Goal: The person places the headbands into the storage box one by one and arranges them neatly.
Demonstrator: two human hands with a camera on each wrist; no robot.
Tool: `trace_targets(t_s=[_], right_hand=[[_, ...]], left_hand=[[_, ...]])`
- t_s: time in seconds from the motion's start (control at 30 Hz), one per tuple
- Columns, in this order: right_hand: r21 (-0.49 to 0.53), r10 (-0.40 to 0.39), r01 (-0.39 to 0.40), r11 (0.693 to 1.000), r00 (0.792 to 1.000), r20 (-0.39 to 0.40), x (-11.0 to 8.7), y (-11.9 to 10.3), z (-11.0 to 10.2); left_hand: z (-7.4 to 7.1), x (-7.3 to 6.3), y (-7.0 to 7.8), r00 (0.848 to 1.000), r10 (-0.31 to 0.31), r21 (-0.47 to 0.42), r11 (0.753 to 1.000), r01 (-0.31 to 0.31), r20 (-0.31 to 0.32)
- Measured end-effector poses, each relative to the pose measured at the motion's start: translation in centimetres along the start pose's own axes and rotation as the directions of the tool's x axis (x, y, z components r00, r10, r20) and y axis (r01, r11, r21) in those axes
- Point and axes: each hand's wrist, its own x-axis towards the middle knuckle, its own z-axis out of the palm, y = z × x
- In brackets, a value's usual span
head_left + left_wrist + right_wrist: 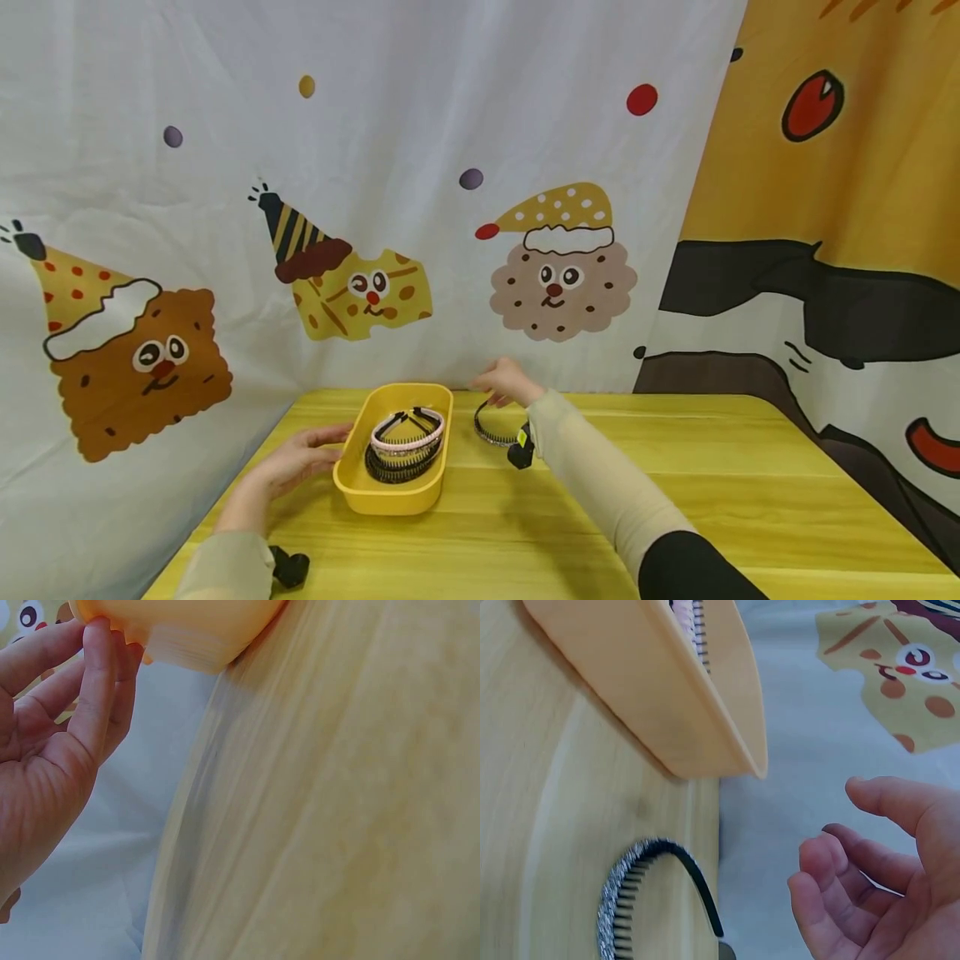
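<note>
A yellow plastic bin (393, 502) stands on the table, holding several headbands. A pink headband (407, 446) lies on top of darker, toothed black headbands (393, 475). My left hand (303, 458) is beside the bin's left side; in the left wrist view its extended fingertips touch the outside of the bin (202, 637). To the right of the bin, a glittery silver-black headband (615, 900) with comb teeth lies on the table. My right hand (877, 885) hovers above and beyond that headband, fingers relaxed and apart from it, with nothing between thumb and fingers.
The wood-grain table (720, 492) extends to the right and toward me. Right behind its back edge hangs a white curtain (450, 350) printed with cartoon figures. Small black cameras are worn on both wrists.
</note>
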Motion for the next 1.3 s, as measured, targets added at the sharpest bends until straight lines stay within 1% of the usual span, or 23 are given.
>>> trace_targets(t_s=[0.13, 0.33, 0.53, 0.73, 0.9, 1.1, 1.3], right_hand=[[0.002, 0.013, -0.013, 1.0, 1.0, -0.008, -0.5, 0.2, -1.0], [0.005, 0.028, -0.028, 1.0, 1.0, -0.008, -1.0, 0.7, -2.5], [0.018, 0.054, -0.054, 0.998, 0.998, -0.021, -1.4, 1.7, -3.9], [0.035, 0.079, -0.078, 0.996, 0.996, -0.033, -2.1, 2.7, -4.9], [0.053, 0.109, -0.106, 0.993, 0.992, -0.055, -2.1, 4.5, -5.4], [0.089, 0.15, -0.141, 0.986, 0.984, -0.093, -2.5, 6.8, -5.2], [0.161, 0.149, -0.128, 0.979, 0.981, -0.123, -2.5, 9.4, -4.8]], left_hand=[[0.0, 0.0, -0.1, 1.0, 0.006, 0.002, 1.0, -0.006, 0.001], [0.0, 0.0, -0.2, 1.0, -0.007, 0.003, 1.0, 0.007, -0.009], [-0.2, 0.0, -0.2, 1.0, -0.004, -0.006, 1.0, 0.004, 0.0], [-0.2, 0.1, -0.4, 1.0, -0.021, -0.018, 1.0, 0.021, 0.0], [-0.3, 0.3, -0.6, 1.0, -0.023, -0.01, 1.0, 0.023, -0.003], [-0.2, 0.2, -0.4, 1.0, -0.008, -0.01, 1.0, 0.008, 0.005], [-0.1, 0.2, -0.4, 1.0, -0.018, -0.018, 1.0, 0.018, 0.002]])
